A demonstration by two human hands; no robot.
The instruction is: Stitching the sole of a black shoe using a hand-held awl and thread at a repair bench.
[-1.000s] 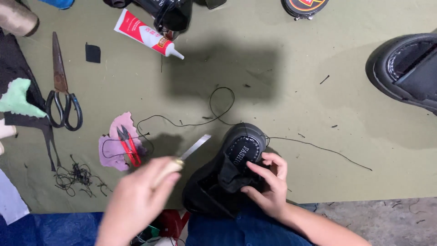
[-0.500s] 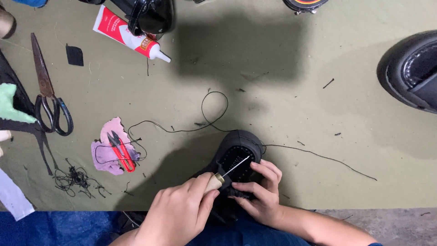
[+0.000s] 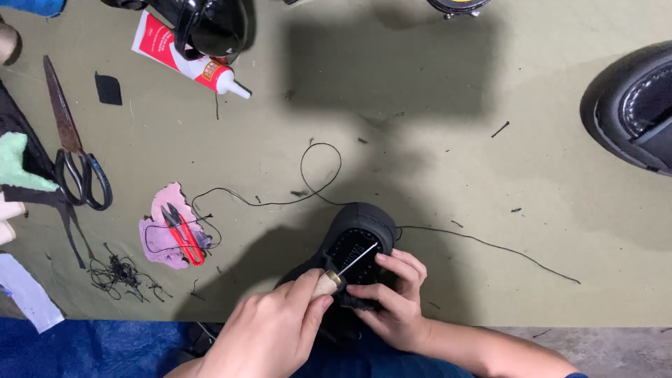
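A black shoe point(image 3: 360, 224) lies sole-up at the near edge of the olive table point(image 3: 434, 140). My right hand point(image 3: 395, 301) grips it from the right, fingers spread over the sole. My left hand point(image 3: 269, 332) is closed on a wooden-handled awl point(image 3: 326, 283), and its thin metal needle point(image 3: 357, 260) rests on the stitched sole. A long black thread point(image 3: 490, 245) runs out from the shoe to the right, and it also loops away to the upper left.
Large scissors point(image 3: 73, 161) lie at the left. Red thread snips point(image 3: 183, 234) sit on a pink scrap point(image 3: 164, 224), near a thread tangle point(image 3: 119, 273). A red-and-white glue tube point(image 3: 185, 63) and a black shoe point(image 3: 210, 24) are at the top. Another black shoe point(image 3: 633, 112) is at the right.
My left hand has brought the awl from left of the shoe onto the sole, and its needle now lies on the stitching. My right hand has kept hold of the shoe.
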